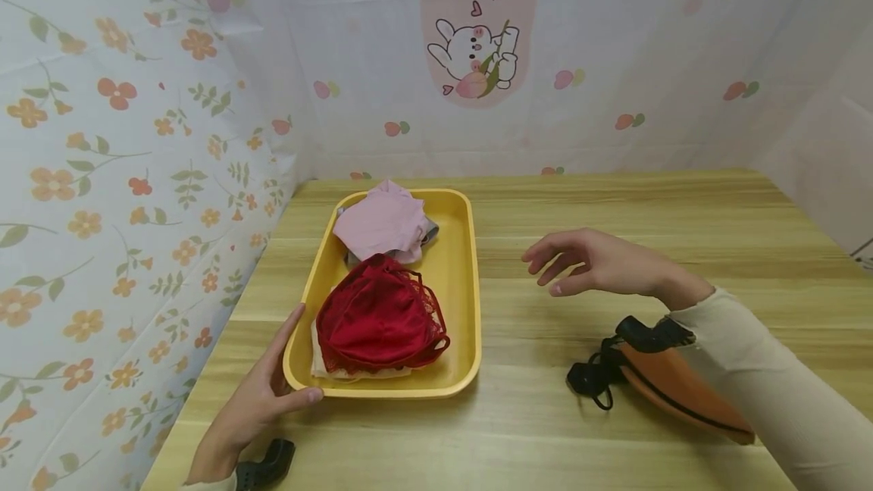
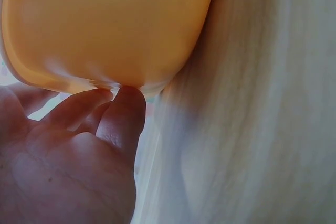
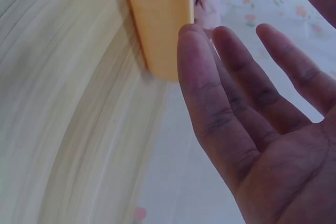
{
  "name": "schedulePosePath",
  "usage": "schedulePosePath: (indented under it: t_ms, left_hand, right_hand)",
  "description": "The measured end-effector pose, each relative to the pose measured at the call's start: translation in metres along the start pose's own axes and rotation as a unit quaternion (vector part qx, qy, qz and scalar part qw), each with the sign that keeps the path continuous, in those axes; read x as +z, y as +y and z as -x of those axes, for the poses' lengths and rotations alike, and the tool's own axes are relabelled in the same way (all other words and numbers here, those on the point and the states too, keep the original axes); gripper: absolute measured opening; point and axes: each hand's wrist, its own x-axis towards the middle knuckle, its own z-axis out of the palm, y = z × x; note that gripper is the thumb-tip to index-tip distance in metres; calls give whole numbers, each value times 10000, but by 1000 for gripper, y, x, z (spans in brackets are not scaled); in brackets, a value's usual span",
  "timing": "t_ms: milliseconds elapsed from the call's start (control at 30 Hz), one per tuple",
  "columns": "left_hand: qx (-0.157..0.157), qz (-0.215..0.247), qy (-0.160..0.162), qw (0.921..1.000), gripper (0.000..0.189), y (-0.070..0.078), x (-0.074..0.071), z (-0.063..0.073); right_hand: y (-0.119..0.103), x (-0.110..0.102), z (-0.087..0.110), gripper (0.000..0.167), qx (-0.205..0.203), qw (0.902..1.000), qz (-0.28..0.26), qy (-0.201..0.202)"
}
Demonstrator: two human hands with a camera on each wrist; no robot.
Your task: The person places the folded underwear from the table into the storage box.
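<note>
At the near left corner of a yellow plastic tray point(image 1: 443, 392), my left hand point(image 1: 255, 392) grips it, thumb along the front side and fingers along the left side. The left wrist view shows that thumb point(image 2: 126, 111) against the tray's outer wall point(image 2: 115, 30). Inside lies a red satin garment point(image 1: 382, 309) with lace trim and thin straps, over a cream cloth point(image 1: 320, 354). Behind it a pink cloth point(image 1: 382, 218) rests on a grey cloth point(image 1: 433, 231). My right hand point(image 1: 589, 260) hovers right of the tray, fingers loosely bent, holding nothing.
Partly under my right forearm lies an orange fabric item point(image 1: 689, 385) with a black edge and black cord point(image 1: 593, 377). The wood-grain table point(image 1: 682, 211) meets a patterned curtain point(image 1: 341, 59) at the back and another floral one point(image 1: 102, 173) at left.
</note>
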Motion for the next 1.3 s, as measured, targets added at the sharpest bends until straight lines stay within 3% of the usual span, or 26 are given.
schedulePosePath:
  t_ms: [233, 467, 667, 767, 867, 1033, 1167, 1300]
  left_hand:
    - [32, 20, 28, 10000, 107, 0, 0, 0]
    - [12, -8, 10, 10000, 107, -1, 1, -1]
    - [21, 8, -24, 10000, 107, 0, 0, -1]
    - [82, 10, -42, 10000, 107, 0, 0, -1]
    - [84, 32, -50, 9999, 108, 0, -1, -1]
    - [46, 10, -14, 10000, 107, 0, -1, -2]
    - [1, -8, 18, 10000, 107, -1, 0, 0]
    - [-14, 54, 6, 10000, 108, -2, 0, 0]
  right_hand:
    - [9, -7, 24, 44, 194, 9997, 94, -100]
    - [33, -8, 53, 44, 293, 9991, -72, -312]
    - [60, -9, 84, 43, 197, 9997, 166, 8]
    - [76, -10, 101, 44, 337, 9982, 410, 262]
    - [90, -9, 117, 44, 762, 9920, 763, 648]
    - [107, -4, 140, 50, 1603, 9711, 1263, 1239]
    - [118, -4, 152, 54, 2028, 9583, 1423, 1426]
    - [128, -3, 160, 55, 2195, 9565, 1401, 1312]
